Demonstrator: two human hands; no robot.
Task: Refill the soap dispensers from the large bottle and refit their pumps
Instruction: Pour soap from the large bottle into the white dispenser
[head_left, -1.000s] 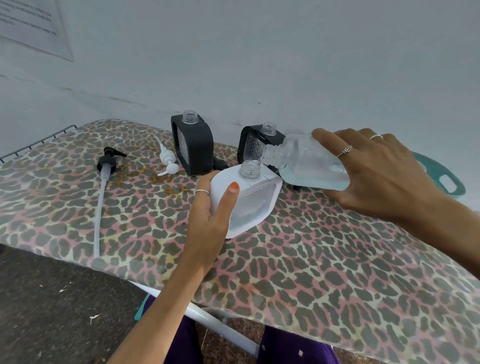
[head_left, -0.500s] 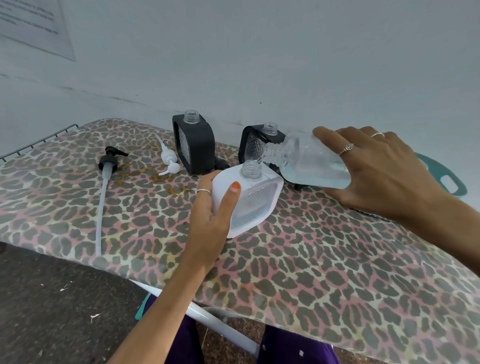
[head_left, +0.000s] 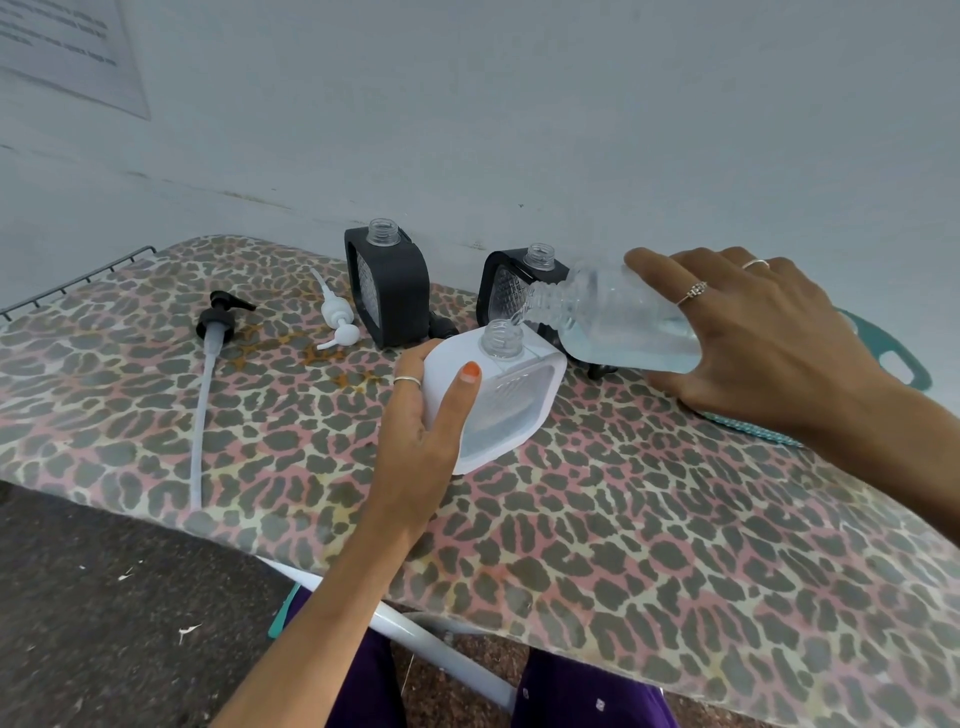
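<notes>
Pouring turns on one alignment: the large clear plastic bottle of blue liquid (head_left: 623, 327), gripped by the right hand (head_left: 753, 332), lies nearly level, its long axis running right to left. Its mouth sits just above the open neck of the white square soap dispenser (head_left: 506, 395) at frame centre, which the left hand (head_left: 421, 421) grips upright.

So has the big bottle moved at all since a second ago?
No. The large bottle stays tipped in the right hand, its mouth over the white dispenser's neck, in front of the right-hand black dispenser as before.
</notes>
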